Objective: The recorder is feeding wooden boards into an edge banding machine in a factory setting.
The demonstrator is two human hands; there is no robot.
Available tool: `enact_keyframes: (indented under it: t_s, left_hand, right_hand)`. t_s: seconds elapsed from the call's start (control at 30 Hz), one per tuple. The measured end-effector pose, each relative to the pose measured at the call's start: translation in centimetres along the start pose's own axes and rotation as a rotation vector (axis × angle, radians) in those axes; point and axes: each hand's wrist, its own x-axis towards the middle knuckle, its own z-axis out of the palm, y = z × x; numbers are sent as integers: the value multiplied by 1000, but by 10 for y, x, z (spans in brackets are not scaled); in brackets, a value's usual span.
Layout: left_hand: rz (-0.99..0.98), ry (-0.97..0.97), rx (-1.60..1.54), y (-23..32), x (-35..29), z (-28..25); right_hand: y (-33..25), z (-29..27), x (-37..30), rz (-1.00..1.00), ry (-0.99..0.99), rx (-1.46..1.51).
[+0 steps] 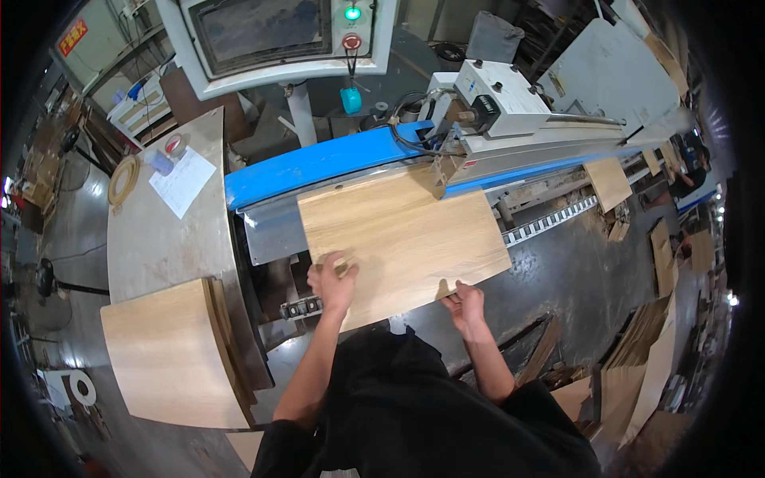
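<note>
The wood-grain panel point(402, 247) lies flat across the near edge of the machine point(319, 167), its far edge running along the blue cover and its near edge overhanging toward the person. A chain conveyor point(550, 223) shows beyond its right edge.

The left hand point(333, 285) is at the panel's left edge, its grip loosely curled with thumb and fingers apart; whether the fingertips press down cannot be told. The right hand point(468, 307) has its grip closed on the near edge, though the underside is hidden.

The panel looks stiff and fairly heavy for its breadth, likely to swing as one piece. Its smooth face probably offers little purchase, so opposite edges seem the surest hold; its corners could chip if knocked. Similar panels point(171, 350) are stacked at the near end of the counter point(143, 259).
</note>
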Motion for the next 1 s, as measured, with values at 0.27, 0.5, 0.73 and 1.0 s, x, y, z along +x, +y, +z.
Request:
enact_keyframes:
  t_s: [0.27, 0.5, 0.73, 1.0]
  left_hand:
    - [338, -99, -343, 18, 4, -44]
    - [467, 341, -134, -75, -1, -274]
    - [-277, 796, 618, -355, -14, -520]
    - [-264, 832, 595, -422, -21, -589]
  right_hand:
    - [50, -5, -12, -54, -111, 148]
    - [143, 136, -145, 450, -416, -56]
    - [242, 254, -240, 342, -1085, -618]
    - [275, 272, -274, 99, -1048, -847]
